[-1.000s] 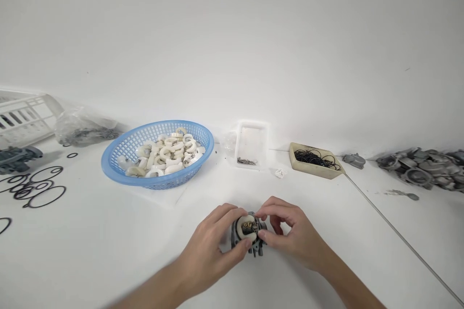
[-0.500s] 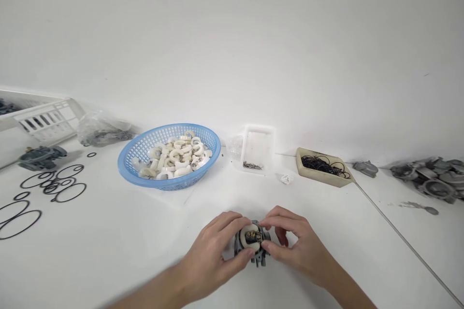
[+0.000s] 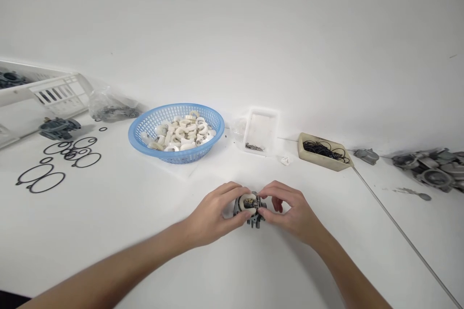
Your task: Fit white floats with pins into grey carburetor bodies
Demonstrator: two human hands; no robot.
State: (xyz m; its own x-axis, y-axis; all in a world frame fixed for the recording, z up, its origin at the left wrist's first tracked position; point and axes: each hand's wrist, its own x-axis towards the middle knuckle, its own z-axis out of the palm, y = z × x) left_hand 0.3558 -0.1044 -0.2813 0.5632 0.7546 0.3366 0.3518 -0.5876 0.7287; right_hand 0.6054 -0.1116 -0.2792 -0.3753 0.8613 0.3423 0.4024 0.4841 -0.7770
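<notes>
A grey metal carburetor body [image 3: 255,222] rests on the white table with its underside up. Set in it is a white C-shaped float [image 3: 243,203], with brass jets showing in the middle. My left hand [image 3: 217,212] grips the float and the carburetor from the left, thumb in front and fingers behind. From the right, my right hand [image 3: 292,210] has its thumb and index fingertip against the carburetor near the float's hinge end, other fingers curled. Whether a small pin sits between those fingertips cannot be made out.
A blue basket [image 3: 134,141] holds many white floats. Behind are a white tray [image 3: 261,128] of small pins and a beige tray [image 3: 322,162] of black rings. Rubber rings [image 3: 47,182] and another carburetor [image 3: 58,128] lie left; metal parts [image 3: 437,176] and a thin rod [image 3: 402,234] right.
The camera view has shifted, so the table things and my hands appear higher in the picture. Both hands keep nearly the same hold at the carburetor and float.
</notes>
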